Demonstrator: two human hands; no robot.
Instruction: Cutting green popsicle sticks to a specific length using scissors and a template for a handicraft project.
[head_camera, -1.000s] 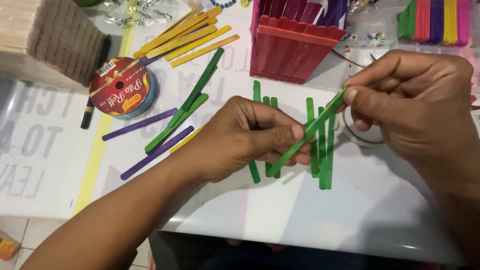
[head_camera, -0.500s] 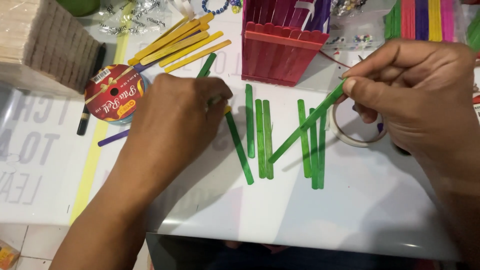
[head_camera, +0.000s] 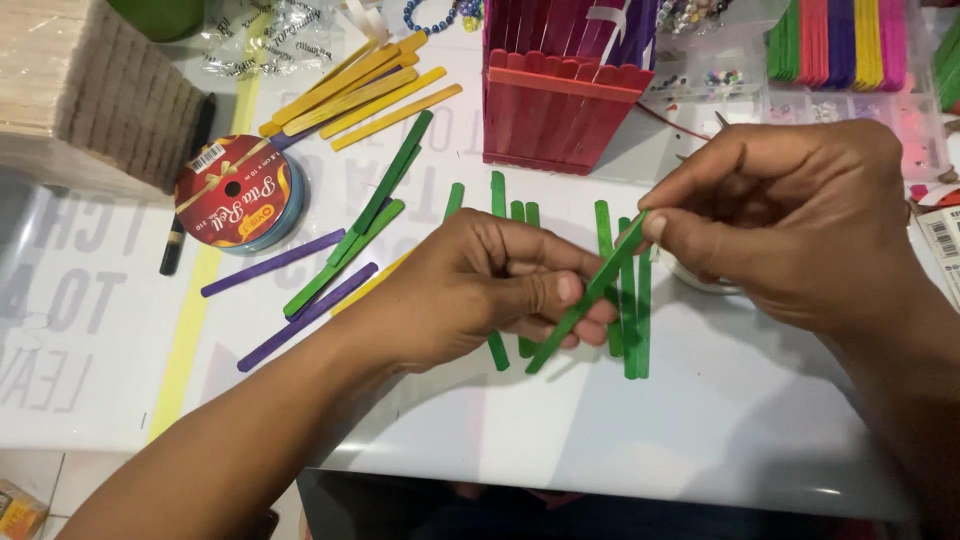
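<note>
Both hands are engaged on one green craft stick; the right hand pinches its upper end between thumb and forefinger, fingers closed on it; the left hand has its fingertips closed around the stick's middle. The stick is held slanted, upper end toward the right hand, lower end projecting below the left fingers, raised just above the white table.

Judged by appearance, the stick is light, thin, flat and stiff; dyed wood, smooth but not slippery; liable to snap if bent across its flat face. Best hold is by the edges or near an end, as now.

Beneath the hands lies a row of green sticks, roughly parallel, partly hidden by the left hand. Further left lie loose green sticks, purple sticks and yellow sticks; a ribbon spool sits beside them; a red stick-built box stands behind.
</note>
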